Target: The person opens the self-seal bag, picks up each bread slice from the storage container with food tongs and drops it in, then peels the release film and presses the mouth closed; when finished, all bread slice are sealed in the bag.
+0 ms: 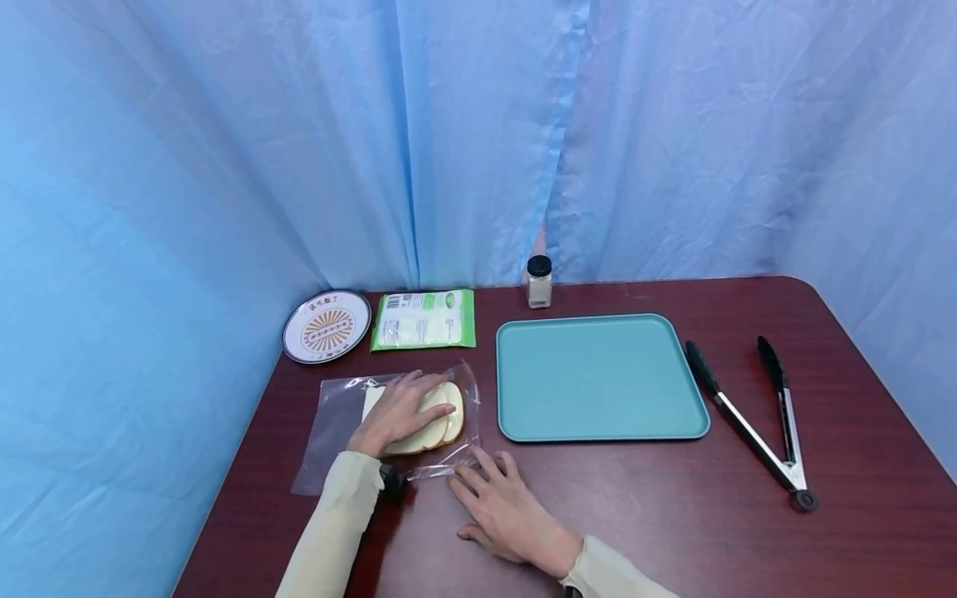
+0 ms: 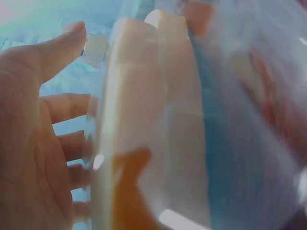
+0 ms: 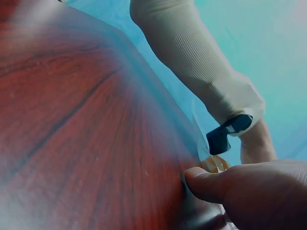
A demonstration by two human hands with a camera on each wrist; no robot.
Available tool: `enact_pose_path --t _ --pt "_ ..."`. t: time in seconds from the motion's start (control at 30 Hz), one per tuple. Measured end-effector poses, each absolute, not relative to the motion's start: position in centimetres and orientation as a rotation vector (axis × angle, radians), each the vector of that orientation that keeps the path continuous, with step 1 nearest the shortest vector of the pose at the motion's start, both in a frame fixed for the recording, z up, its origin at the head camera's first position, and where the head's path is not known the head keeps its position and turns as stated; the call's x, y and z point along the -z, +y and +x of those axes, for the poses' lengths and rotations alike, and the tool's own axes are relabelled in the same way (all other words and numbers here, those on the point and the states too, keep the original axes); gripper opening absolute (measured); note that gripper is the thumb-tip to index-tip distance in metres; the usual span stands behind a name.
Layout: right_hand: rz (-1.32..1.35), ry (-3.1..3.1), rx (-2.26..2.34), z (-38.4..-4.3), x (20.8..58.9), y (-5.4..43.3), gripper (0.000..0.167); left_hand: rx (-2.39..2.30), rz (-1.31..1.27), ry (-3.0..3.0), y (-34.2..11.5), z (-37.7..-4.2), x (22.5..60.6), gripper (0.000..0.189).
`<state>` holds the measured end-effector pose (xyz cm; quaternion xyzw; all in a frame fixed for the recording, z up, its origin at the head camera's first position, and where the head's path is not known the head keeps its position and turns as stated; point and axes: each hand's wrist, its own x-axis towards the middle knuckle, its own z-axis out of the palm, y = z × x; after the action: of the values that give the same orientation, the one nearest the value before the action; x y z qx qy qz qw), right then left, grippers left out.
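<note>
Clear plastic, creased and shining: a bag point(image 1: 332, 432) on the dark red-brown bench point(image 1: 620, 515), white bread slices point(image 1: 428, 433) lying inside it, overlapped. How many slices cannot be counted; the left grip point(image 1: 399, 413), a bare hand, covers much of the stack. In the left wrist view the fingertips pass out of sight behind the bread edge, and glare and blur on the film smear the right half. An orange-brown patch low in that view is hard to make out. In the right wrist view only the thumb and part of the hand show plainly; the other fingers are mostly hidden or cut off. Both sleeves run out of the head view at the bottom.

Bread lies directly under the left grip, slices showing on both sides of it; the fingers extend across the top, thumb held apart toward the right, not curled round anything. Right grip point(image 1: 504, 507): fingers spread, loosely bent, holding nothing, at the near right corner of the bag; whether the fingertips touch the film cannot be told.

Beyond the bag, a plate point(image 1: 326, 326) and a green-and-white packet point(image 1: 424, 320). To its right, a teal tray point(image 1: 601, 378).
</note>
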<state>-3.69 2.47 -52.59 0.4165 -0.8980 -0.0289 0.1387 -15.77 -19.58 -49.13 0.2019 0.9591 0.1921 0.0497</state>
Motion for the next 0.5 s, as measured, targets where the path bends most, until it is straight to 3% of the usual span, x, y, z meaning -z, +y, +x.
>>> enact_pose_path --t 0.5 --pt "1.189 -2.666 0.085 -3.27 51.97 2.85 0.071 -0.524 0.579 2.884 -19.67 -16.24 49.30 0.070"
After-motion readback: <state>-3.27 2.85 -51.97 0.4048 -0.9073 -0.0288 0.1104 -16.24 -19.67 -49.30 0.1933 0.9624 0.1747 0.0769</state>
